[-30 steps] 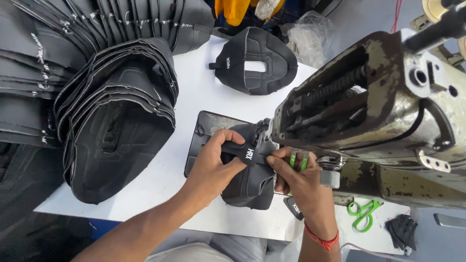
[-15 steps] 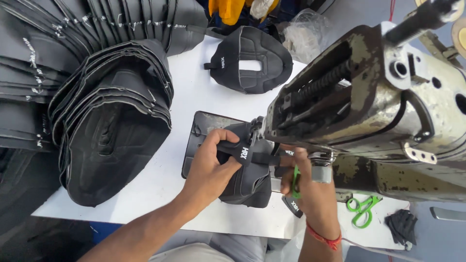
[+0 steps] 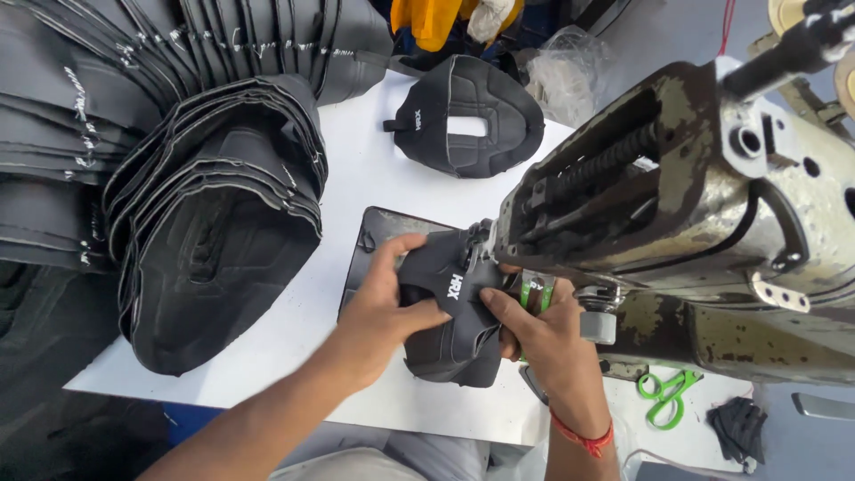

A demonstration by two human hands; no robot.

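Both your hands clamp the black padded fabric piece (image 3: 450,312) under the sewing machine (image 3: 677,205) head — left hand (image 3: 383,307) on top, right hand (image 3: 543,334) beside it.

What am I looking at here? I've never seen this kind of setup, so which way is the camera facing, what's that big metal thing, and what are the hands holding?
The one picture comes from a camera on the person's head, looking down at a white table. The big worn metal body on the right is a sewing machine, seen from above. Both bare hands grip a black padded piece pushed in under the machine's head. The left hand holds its left side. The right hand holds its right side, with something green tucked by its fingers, too hidden to name. The piece lies partly on a dark plate. On the left sits a stack of similar black pieces, one more piece lies at the far edge, and green scissors lie near the machine's base.
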